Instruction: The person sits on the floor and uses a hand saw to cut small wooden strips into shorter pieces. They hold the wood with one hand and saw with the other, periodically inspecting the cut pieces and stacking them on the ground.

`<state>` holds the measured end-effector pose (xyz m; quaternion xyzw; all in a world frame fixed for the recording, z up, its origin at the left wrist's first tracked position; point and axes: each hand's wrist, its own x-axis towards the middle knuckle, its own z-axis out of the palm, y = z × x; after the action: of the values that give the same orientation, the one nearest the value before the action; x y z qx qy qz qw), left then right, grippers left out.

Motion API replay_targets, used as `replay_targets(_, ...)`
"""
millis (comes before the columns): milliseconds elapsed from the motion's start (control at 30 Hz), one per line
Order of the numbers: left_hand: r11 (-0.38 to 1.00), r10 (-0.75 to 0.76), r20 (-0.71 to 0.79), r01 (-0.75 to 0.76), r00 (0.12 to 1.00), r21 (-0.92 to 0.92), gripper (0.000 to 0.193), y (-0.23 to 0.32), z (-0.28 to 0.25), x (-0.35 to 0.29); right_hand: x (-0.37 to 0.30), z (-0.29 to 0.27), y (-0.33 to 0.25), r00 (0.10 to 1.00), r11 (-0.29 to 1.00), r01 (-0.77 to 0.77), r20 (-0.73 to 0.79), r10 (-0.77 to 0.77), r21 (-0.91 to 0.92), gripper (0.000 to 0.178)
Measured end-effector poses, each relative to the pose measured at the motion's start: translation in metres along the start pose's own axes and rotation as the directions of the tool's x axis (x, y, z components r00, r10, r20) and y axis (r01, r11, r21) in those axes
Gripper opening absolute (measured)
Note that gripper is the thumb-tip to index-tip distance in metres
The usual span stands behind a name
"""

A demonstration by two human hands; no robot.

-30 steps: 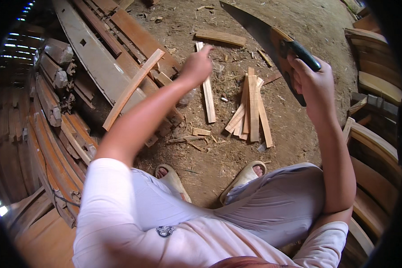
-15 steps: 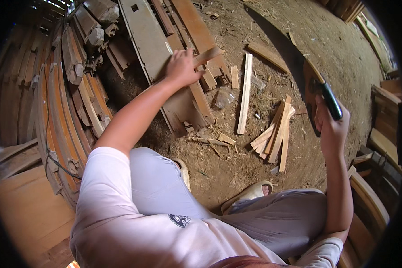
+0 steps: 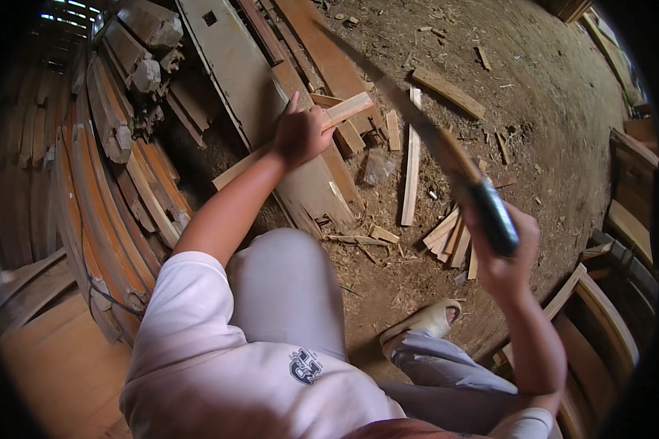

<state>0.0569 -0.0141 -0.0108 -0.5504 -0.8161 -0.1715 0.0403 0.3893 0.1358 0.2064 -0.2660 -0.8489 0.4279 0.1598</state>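
Note:
My left hand [image 3: 300, 135] is closed round a wooden strip [image 3: 350, 110], its index finger pointing forward. One end of the strip juts out to the right of the hand; the other reaches back past my forearm. Beneath it lie long wooden boards [image 3: 234, 66]. In my right hand [image 3: 514, 252] is the black handle of a handsaw [image 3: 426, 121], lifted above the floor. Its long dark blade slants away to the upper left, blurred by motion, and its tip passes over an orange-brown board. The blade appears apart from the strip.
Several thin strips [image 3: 454, 238] lie fanned on the dirt floor, beside a long pale strip [image 3: 411, 168] and a short plank [image 3: 449, 93]. Clear plastic [image 3: 378, 167] and shavings are scattered there. Stacked timber [image 3: 95, 197] rises at left; wooden frames [image 3: 600, 307] stand at right.
My right hand has brought the handsaw left and nearer, its blade swinging toward the boards. My left hand has turned the strip, showing more of its length. My knees have shifted.

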Motion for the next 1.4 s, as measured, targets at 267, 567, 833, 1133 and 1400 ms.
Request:
replay_targets(267,0.958,-0.189,0.228,0.129,0.955,0.256,0.027,0.014,0.003,0.015,0.029,0.137,0.046,0.989,0.943,-0.072,-0.096,0.109,0.325,0.012)
replay_targets(567,0.976,-0.197,0.258,0.163,0.946,0.146,0.031,0.009,0.008,0.012,0.039,0.131,0.016,0.978,0.969,-0.179,-0.077,0.194,0.172,0.012)
replay_targets(833,0.997,-0.042,0.168,0.029,0.985,0.076,0.049,0.003,-0.011,0.012,0.036,0.147,0.009,0.977,0.966,-0.115,-0.151,0.152,0.231,0.01)
replay_targets(1133,0.995,-0.086,0.16,0.076,0.983,0.067,0.03,-0.034,-0.014,0.032,0.028,0.162,0.036,0.989,0.961,-0.083,-0.093,0.111,0.262,0.011)
replay_targets(1400,0.99,-0.073,0.007,0.072,0.997,0.125,0.02,-0.065,0.011,0.019,0.014,0.164,0.061,0.996,0.943,-0.068,-0.034,0.083,0.327,0.012)
